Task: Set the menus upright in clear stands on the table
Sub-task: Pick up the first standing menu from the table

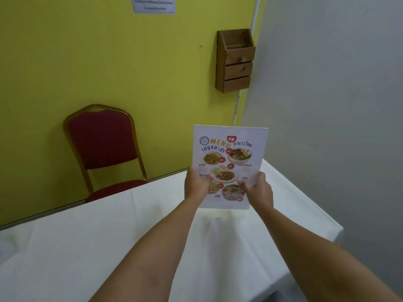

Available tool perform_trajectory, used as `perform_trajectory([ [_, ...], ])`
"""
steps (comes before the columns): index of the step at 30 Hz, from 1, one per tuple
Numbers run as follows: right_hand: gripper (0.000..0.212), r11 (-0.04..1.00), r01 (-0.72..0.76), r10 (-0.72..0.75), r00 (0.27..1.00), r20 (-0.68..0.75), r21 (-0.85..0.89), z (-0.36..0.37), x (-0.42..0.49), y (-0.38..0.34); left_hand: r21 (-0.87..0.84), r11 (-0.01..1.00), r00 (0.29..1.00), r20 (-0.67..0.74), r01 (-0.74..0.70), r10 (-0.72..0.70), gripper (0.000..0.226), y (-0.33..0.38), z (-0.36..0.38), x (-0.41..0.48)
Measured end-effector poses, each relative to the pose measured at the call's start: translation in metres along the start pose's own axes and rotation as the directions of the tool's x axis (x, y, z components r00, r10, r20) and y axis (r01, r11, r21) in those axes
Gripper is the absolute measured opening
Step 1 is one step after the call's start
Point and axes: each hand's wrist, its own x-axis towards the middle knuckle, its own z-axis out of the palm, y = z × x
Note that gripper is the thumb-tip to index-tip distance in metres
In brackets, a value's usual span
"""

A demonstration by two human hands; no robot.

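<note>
A white menu (230, 153) printed with food photos and the word MENU stands upright over the far right part of the white-clothed table (109, 236). My left hand (195, 185) grips its lower left edge and my right hand (258, 190) grips its lower right edge. The menu's bottom edge sits at the tablecloth. A faint clear base shows just below it, but I cannot tell whether the menu is in a clear stand.
A red padded chair (102, 140) with a gold frame stands behind the table against the yellow wall. A wooden wall box (236, 62) hangs above the menu. A grey wall runs along the right, close to the table's right edge (335, 225).
</note>
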Motion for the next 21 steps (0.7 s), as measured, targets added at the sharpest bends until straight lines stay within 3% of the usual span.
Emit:
perform_trajectory([
  [7,0.038,0.997,-0.074,0.073,0.995,-0.064,-0.001,-0.043,0.078,0.027,-0.026,0.998,0.995,0.087,0.059,-0.057,0.05,0.039,0.083,0.048],
  [13,0.034,0.993,-0.116,0.115,0.992,-0.057,-0.017,-0.056,0.152,0.045,-0.109,0.98,0.984,0.08,0.167,-0.159,0.039,0.062,0.144,0.098],
  [21,0.033,0.99,-0.14,0.14,0.99,-0.027,-0.002,-0.056,0.207,0.061,-0.053,0.988,0.988,0.06,0.147,-0.144,0.041,0.07,0.185,0.143],
])
